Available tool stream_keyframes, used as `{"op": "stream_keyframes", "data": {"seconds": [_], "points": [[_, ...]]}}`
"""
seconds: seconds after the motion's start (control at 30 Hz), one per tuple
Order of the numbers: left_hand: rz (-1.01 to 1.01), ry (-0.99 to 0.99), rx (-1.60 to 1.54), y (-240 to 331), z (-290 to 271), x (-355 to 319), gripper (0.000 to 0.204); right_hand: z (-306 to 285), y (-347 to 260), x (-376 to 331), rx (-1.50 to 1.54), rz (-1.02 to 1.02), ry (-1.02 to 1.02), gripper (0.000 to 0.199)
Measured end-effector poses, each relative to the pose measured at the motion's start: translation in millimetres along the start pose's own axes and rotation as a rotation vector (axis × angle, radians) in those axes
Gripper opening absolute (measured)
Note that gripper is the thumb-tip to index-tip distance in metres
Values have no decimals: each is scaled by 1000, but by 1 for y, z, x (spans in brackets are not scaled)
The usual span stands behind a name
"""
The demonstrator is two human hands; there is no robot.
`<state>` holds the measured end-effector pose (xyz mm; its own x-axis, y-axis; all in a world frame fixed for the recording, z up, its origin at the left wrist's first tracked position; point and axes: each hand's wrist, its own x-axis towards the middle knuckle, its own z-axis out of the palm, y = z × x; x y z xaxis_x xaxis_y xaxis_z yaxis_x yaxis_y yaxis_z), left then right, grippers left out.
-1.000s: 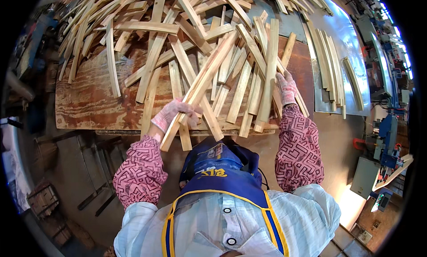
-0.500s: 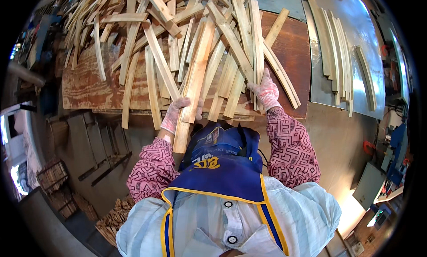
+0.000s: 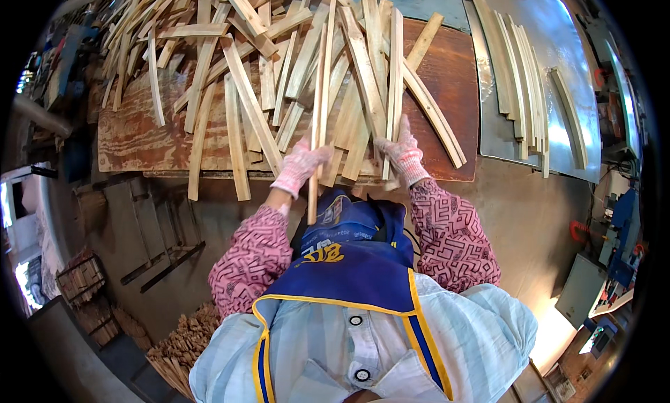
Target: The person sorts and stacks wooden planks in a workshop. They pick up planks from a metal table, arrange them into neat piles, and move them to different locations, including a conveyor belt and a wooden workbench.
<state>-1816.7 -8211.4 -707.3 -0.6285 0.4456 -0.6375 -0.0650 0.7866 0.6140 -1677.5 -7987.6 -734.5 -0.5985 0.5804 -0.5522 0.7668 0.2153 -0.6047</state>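
Observation:
My left hand (image 3: 301, 166), in a pink-and-white glove, grips a long pale wooden slat (image 3: 319, 103) that stands almost on edge and reaches from my chest up over the pile. In the same kind of glove, my right hand (image 3: 401, 152) rests on several slats (image 3: 391, 75) lying side by side at the near edge of the brown wooden worktable (image 3: 447, 75). A loose heap of many more slats (image 3: 237, 61) covers the table to the left and beyond. Pink patterned sleeves and a blue apron fill the lower part of the view.
A grey metal surface (image 3: 551, 47) at the right carries a row of curved slats (image 3: 523, 82). Short wood pieces (image 3: 185, 340) lie piled on the floor at lower left. Metal frames (image 3: 160, 256) stand under the table. Machinery (image 3: 614, 228) lines the right edge.
The slat in my left hand has swung from a slant to nearly straight up the view. My right hand has shifted left along the table edge onto the grouped slats.

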Motion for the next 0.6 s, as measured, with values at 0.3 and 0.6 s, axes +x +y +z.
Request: {"op": "stream_keyframes", "data": {"seconds": [0.3,0.6], "points": [[204,-9,342,28,51,15,88,20,42,-20,341,-103,158,60],[-136,604,392,-73,-1,-4,93,30,18,-51,-359,-413,339,71]]}}
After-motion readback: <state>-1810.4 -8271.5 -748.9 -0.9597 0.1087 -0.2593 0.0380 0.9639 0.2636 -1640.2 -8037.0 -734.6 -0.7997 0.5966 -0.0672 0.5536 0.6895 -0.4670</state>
